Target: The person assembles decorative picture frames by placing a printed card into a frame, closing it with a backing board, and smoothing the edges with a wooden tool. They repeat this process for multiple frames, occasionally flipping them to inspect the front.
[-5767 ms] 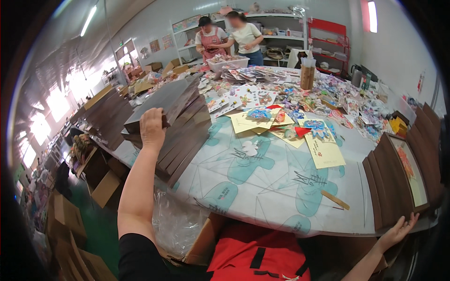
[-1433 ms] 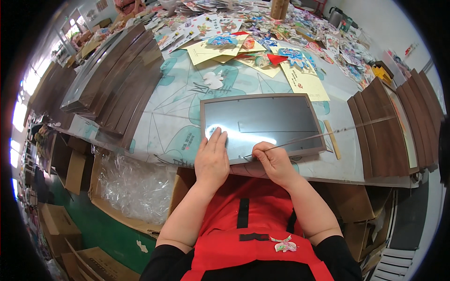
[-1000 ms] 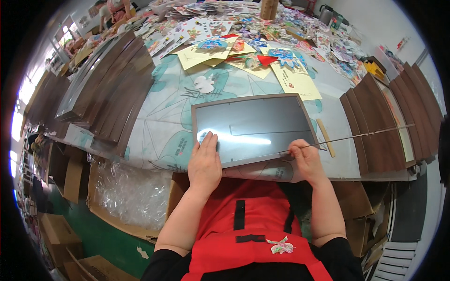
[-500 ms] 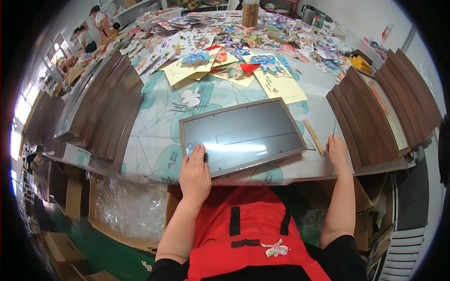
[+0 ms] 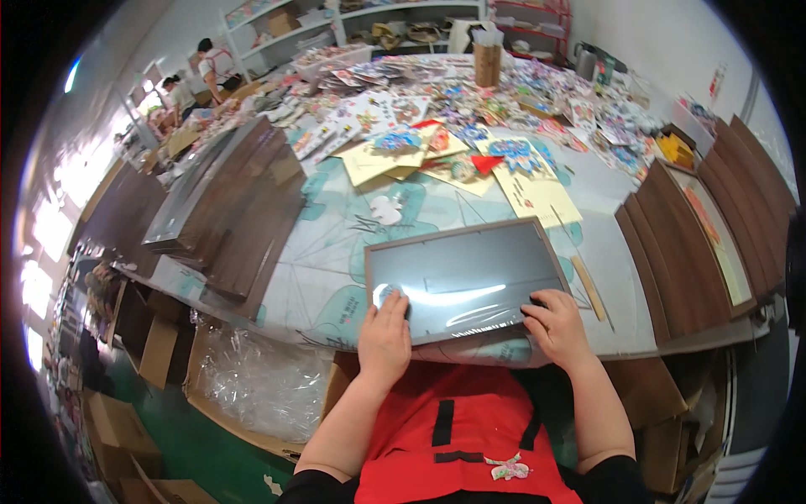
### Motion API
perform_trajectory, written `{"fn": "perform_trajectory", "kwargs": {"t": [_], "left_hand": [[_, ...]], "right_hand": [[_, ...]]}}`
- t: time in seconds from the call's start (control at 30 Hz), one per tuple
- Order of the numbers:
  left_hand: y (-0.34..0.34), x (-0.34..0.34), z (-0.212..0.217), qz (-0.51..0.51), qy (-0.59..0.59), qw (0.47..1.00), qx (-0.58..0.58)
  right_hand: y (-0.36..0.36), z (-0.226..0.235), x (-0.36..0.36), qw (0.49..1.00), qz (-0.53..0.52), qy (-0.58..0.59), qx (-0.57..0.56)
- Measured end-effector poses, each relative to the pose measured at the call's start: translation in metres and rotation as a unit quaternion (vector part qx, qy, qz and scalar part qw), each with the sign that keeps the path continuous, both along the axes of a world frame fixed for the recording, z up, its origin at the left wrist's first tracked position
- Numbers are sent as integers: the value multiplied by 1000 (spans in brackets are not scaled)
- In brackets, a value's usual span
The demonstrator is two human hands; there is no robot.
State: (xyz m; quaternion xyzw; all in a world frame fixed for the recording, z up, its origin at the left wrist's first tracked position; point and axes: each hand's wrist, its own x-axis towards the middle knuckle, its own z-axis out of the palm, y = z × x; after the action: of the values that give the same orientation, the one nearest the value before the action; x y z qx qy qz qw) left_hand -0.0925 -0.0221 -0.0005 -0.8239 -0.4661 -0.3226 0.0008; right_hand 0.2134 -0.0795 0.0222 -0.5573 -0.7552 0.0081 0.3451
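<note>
A shallow dark brown picture frame (image 5: 470,252) lies tilted on the table's near edge, its dark panel under glossy clear plastic film (image 5: 445,296). My left hand (image 5: 386,338) rests flat on the film at the frame's near left corner, fingers stretched out. At the near right corner, my right hand (image 5: 558,326) has its fingers curled and pinched on the film, which wrinkles beside them. Just right of the frame lie a flat bamboo strip (image 5: 588,288) and a thin dark stick (image 5: 601,294).
Brown frames stand stacked at the left (image 5: 239,210) and right (image 5: 680,244). Yellow cards (image 5: 537,191) with colourful cut-outs lie beyond the frame, before heaps of printed pieces. A carton of clear plastic wrap (image 5: 260,386) sits below the table. Two people are far left.
My right hand has let go of the thin stick, now on the table, and moved left onto the frame's near right corner. My left hand stays at the left corner. The view has shifted.
</note>
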Motion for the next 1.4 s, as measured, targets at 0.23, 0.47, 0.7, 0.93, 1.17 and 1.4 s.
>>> {"fn": "perform_trajectory", "kwargs": {"t": [0.23,0.47,0.7,0.93,1.17,1.4], "left_hand": [[1,6,7,-31,55,998,-15],[29,79,12,-179,3,984,-16],[47,116,1,-220,13,975,20],[47,114,-1,-235,-59,970,-16],[45,112,-1,-211,-76,974,-40],[49,132,12,-144,-4,989,-30]], "right_hand": [[10,-10,-8,998,-40,-43,5],[8,-16,-15,998,-40,-32,28],[13,-19,-6,999,-32,23,-14],[34,-20,14,980,-184,80,-9],[57,-2,21,958,-259,49,-111],[64,-22,4,974,-223,23,40]]}}
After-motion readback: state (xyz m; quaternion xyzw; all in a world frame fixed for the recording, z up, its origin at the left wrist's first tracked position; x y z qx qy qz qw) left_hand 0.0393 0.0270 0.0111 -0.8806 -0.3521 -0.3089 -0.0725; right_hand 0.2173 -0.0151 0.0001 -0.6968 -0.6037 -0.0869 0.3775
